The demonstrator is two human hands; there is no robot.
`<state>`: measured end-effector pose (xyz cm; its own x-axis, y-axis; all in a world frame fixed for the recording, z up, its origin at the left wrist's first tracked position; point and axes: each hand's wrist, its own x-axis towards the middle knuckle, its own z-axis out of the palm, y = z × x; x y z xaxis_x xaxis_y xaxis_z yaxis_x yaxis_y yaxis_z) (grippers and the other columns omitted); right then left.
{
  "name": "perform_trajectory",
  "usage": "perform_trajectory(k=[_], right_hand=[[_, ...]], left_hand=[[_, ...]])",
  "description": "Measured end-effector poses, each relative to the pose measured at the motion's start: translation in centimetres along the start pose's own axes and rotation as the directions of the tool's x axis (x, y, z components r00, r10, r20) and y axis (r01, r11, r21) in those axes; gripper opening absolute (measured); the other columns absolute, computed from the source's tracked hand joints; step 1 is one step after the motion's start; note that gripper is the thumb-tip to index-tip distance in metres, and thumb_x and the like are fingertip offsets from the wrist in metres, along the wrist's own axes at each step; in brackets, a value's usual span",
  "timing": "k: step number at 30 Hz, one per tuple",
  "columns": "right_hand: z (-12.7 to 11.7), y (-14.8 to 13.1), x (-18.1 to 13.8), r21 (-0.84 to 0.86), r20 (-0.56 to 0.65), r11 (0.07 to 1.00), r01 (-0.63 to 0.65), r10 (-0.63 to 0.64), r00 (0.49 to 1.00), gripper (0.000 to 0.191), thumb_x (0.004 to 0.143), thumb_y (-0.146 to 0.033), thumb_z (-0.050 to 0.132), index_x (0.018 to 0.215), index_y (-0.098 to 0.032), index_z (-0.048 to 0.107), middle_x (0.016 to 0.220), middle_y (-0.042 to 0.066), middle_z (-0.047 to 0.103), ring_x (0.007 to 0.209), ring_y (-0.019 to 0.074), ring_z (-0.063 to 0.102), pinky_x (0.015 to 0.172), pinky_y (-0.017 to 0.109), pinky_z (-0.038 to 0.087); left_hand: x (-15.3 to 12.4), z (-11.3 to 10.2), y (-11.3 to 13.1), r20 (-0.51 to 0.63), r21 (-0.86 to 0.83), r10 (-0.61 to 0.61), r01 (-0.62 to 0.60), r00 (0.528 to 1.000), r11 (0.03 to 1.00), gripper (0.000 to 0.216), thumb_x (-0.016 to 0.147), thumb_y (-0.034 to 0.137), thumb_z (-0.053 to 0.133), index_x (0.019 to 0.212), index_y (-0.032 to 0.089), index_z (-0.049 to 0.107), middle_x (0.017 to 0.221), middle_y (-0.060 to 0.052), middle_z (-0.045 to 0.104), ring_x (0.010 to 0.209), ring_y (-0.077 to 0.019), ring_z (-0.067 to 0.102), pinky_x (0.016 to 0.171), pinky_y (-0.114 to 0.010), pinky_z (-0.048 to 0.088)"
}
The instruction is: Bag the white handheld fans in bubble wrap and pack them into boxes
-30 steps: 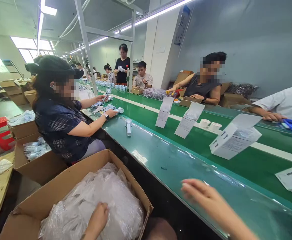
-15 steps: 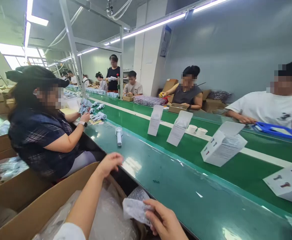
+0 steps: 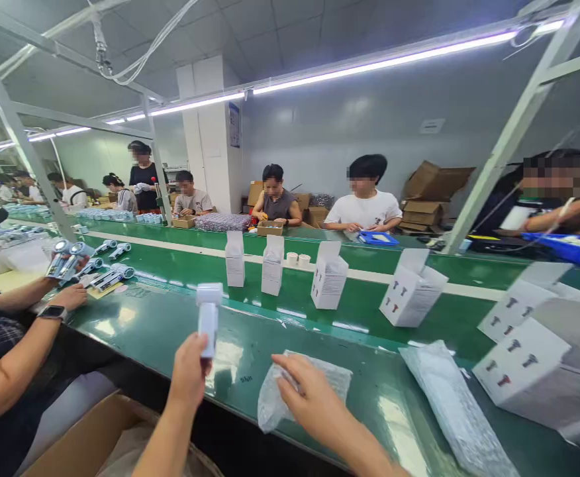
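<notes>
My left hand (image 3: 189,371) is closed round the handle of a pale blue handheld device (image 3: 208,318), held upright with its cylindrical head on top, above the near bench edge. My right hand (image 3: 310,391) is over a clear bubble-wrap bag (image 3: 337,377) that lies on the green bench (image 3: 243,344). Its visible fingers are stretched out and apart, pointing left; whether they press on the bag, I cannot tell. Farther right a bubble-wrap packet (image 3: 456,404) lies beside white printed boxes.
Open white boxes (image 3: 330,281) stand in a row along the green conveyor (image 3: 171,252). At left a co-worker's hands (image 3: 74,291) hold similar devices, with several more lying nearby. A cardboard box (image 3: 86,430) stands below the bench edge. Other people sit across the line.
My left hand has taken up the device that lay on the bench. My right hand has brought the bubble-wrap bag up onto the bench and loosened its fingers. The view has turned right.
</notes>
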<state>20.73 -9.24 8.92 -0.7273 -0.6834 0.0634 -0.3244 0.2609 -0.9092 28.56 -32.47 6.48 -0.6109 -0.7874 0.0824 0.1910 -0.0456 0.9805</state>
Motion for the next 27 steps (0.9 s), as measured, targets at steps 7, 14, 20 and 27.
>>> perform_trajectory(k=[7,14,20,27], right_hand=[[2.4,0.4,-1.0,0.822,0.205,0.533,-0.201,0.052,0.977,0.055,0.063,-0.056,0.081,0.099,-0.019,0.063,0.087,0.002,0.062,0.081,0.0157,0.060,0.072,0.027,0.050],[1.4,1.2,-5.8,0.783,0.191,0.544,-0.302,0.252,0.949,0.051,0.060,-0.051,0.084,0.093,-0.019,0.064,0.086,0.003,0.060,0.076,0.0158,0.058,0.063,0.027,0.051],[-0.7,0.8,-7.8,0.607,0.134,0.770,-0.197,0.145,0.980,0.054,0.062,-0.051,0.081,0.099,-0.019,0.059,0.074,-0.003,0.055,0.063,0.0114,0.051,0.060,0.025,0.043],[-3.1,0.5,-13.4,0.590,0.317,0.768,-0.249,0.062,0.946,0.060,0.070,-0.062,0.073,0.109,-0.020,0.053,0.073,-0.003,0.056,0.054,0.0100,0.052,0.048,0.021,0.038]], left_hand=[[-13.2,3.8,-2.6,0.446,0.370,0.405,-0.576,0.798,0.729,0.034,0.088,0.037,0.055,0.116,0.021,0.063,0.107,-0.013,0.066,0.096,-0.0255,0.063,0.082,-0.036,0.053],[-13.2,1.9,-2.3,0.535,0.501,0.373,-0.641,0.758,0.582,0.019,0.083,0.026,0.060,0.098,0.022,0.071,0.106,-0.012,0.066,0.101,-0.0289,0.061,0.087,-0.042,0.050],[-15.0,1.6,-1.1,0.567,0.428,0.298,-0.585,0.768,0.689,0.025,0.091,0.026,0.045,0.087,0.019,0.069,0.083,-0.007,0.065,0.077,-0.0183,0.061,0.071,-0.027,0.048],[-15.5,3.4,1.0,0.205,0.464,0.172,-0.250,0.964,0.850,0.021,0.082,0.034,0.057,0.088,0.016,0.067,0.074,-0.002,0.063,0.070,-0.0160,0.056,0.067,-0.026,0.044]])
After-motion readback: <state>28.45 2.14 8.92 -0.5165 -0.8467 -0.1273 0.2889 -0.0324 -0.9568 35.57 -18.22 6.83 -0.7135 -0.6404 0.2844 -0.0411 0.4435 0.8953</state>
